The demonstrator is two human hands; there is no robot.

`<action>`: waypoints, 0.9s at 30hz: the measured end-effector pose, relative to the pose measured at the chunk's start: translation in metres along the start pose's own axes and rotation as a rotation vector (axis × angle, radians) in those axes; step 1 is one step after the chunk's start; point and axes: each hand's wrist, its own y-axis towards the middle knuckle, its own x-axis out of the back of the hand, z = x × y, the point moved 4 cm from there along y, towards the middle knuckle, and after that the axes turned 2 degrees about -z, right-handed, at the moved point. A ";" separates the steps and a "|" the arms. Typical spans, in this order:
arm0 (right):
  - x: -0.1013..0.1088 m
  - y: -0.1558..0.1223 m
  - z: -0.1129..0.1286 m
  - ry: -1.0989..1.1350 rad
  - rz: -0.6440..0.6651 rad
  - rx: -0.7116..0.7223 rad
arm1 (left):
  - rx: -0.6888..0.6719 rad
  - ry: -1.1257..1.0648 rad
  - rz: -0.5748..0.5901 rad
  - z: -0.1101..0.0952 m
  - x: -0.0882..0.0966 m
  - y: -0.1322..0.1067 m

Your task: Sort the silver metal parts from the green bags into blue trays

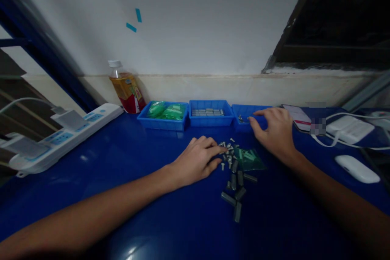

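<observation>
My left hand (199,158) rests on the blue table at the left edge of a pile of small screws (229,152). Its index finger and thumb are apart and reach onto the screws. Over the right-hand blue bin (243,109) is my right hand (274,128), with thumb and index finger spread and nothing visible between them. A few screws (240,118) lie inside that bin. A green plastic bag (250,159) with metal pieces in it lies right of the pile. Several dark metal hex standoffs (237,212) are scattered nearer to me.
The middle bin (210,120) holds metal standoffs, and the left bin (163,124) holds green bags (173,111). Behind stands a drink bottle (126,89). A power strip (63,140) with plugs lies left. At right are a phone (297,118), a white charger (350,129) with cables and a white case (357,168).
</observation>
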 end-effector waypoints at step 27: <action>0.021 -0.031 0.081 0.426 0.283 0.442 | 0.050 -0.141 -0.061 0.003 0.000 0.000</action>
